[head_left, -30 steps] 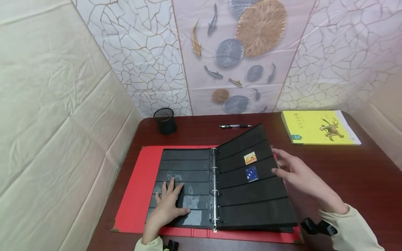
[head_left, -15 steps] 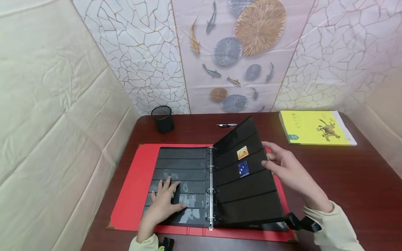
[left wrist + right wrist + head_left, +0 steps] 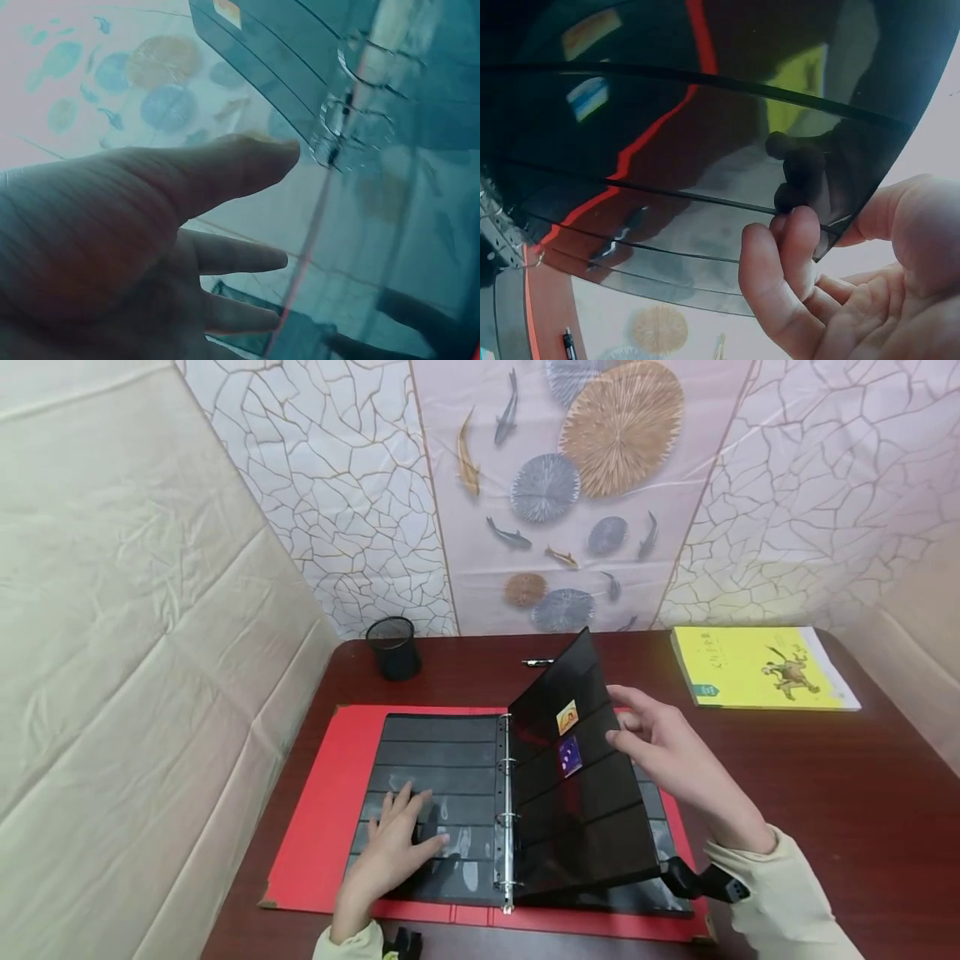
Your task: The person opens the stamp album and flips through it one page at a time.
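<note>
A red ring binder (image 3: 306, 835) lies open, holding black pocketed stamp pages on metal rings (image 3: 507, 817). My right hand (image 3: 671, 747) pinches the outer edge of one page (image 3: 600, 814), thumb on one face and fingers on the other; that page stands tilted up from the right side. Facing left on it are an orange-yellow stamp (image 3: 567, 717) and a purple-blue stamp (image 3: 570, 757). In the right wrist view, two small stamps (image 3: 589, 97) show on the page's other face. My left hand (image 3: 386, 856) rests with fingers spread on the left page (image 3: 442, 753).
A black mesh pen cup (image 3: 395, 652) stands at the back left. Behind the raised page lies a pen (image 3: 536, 662), partly hidden by it. The yellow book (image 3: 765, 668) is at the back right. A patterned cloth wall (image 3: 375, 510) rises behind the table.
My right hand has moved left and lifted the page more steeply, uncovering more of the page beneath. The raised page now hides part of the pen. My left hand stays in place.
</note>
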The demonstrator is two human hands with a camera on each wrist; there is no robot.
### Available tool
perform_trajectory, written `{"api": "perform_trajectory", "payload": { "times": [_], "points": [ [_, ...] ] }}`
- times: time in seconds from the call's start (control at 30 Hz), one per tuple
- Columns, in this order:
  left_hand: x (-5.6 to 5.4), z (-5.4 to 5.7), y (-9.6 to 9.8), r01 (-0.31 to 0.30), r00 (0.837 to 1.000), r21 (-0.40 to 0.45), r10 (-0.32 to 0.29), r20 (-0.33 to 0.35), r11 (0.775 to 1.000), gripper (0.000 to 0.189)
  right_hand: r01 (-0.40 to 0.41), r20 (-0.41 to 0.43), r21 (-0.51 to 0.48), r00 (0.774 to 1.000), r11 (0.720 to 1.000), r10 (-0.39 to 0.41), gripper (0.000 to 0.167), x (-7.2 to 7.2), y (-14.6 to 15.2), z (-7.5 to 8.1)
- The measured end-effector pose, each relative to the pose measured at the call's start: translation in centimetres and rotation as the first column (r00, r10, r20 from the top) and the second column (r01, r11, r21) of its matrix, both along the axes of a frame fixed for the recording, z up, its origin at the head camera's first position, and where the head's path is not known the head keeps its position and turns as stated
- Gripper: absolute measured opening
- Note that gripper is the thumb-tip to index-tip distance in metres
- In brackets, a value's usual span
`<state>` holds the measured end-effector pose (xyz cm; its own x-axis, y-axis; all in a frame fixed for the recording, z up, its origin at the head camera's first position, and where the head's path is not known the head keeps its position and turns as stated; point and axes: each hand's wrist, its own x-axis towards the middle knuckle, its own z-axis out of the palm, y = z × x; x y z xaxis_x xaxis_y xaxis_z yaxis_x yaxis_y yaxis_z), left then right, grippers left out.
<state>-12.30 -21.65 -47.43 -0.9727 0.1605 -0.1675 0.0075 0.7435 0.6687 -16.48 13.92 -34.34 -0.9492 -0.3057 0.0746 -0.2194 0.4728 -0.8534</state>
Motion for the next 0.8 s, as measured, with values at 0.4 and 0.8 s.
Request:
{"api": "perform_trajectory", "payload": {
  "times": [0.4,0.8],
  "points": [
    [-0.5,3.0,2.3,-0.021,0.971,0.130,0.051,-0.234,0.991,0.060,-0.030,-0.073,0.001,0.997,1.000,0.030,0.053,-0.8,-1.5,1.0],
    [-1.5,6.5,6.3,0.116,0.904,0.246,0.001,-0.428,0.962,0.055,-0.062,-0.097,0.001,0.993,0.998,0.062,0.054,-1.3,-3.4,1.9]
  ]
}}
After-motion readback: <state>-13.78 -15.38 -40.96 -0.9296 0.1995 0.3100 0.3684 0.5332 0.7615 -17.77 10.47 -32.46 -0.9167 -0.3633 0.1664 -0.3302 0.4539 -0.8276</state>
